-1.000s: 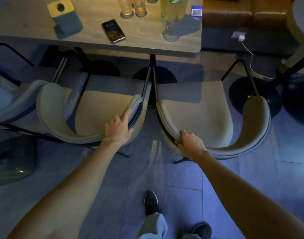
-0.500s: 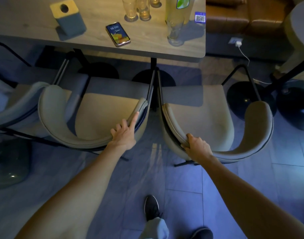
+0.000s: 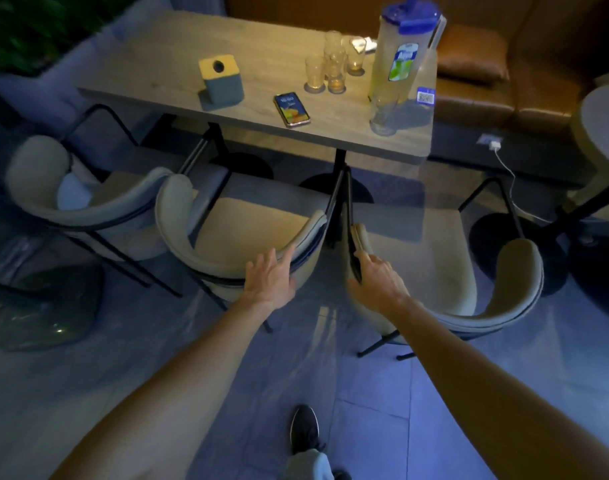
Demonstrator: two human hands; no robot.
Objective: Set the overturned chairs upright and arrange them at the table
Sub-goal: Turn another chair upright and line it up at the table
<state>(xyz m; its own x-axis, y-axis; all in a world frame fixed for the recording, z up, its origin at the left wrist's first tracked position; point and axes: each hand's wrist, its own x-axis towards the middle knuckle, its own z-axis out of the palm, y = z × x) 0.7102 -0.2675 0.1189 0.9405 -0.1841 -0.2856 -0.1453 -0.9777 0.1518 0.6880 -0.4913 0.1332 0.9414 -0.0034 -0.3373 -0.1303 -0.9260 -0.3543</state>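
A: Left hand (image 3: 270, 280), state?
B: Flat on the curved backrest of the middle chair (image 3: 254, 230), near its right end. Fingers straight, slightly spread, curled round nothing.
A: Right hand (image 3: 377, 282)?
B: On the backrest rim of the right chair (image 3: 431, 258), at its left end. Thumb on the outer side, fingers over the top: a grip on the rim.
A: Chair positions?
B: Both upright, seats just beyond the fingertips, their adjoining front legs touching or nearly so between the two hands. A third chair (image 3: 88, 206) stands upright, well left of the left fingers.
A: Table (image 3: 261, 64)?
B: Farther ahead of the fingertips; the seat fronts sit under its near edge. A smartphone (image 3: 292, 109) lies on it ahead of the left fingers, a blue-lidded pitcher (image 3: 403, 53) ahead of the right.
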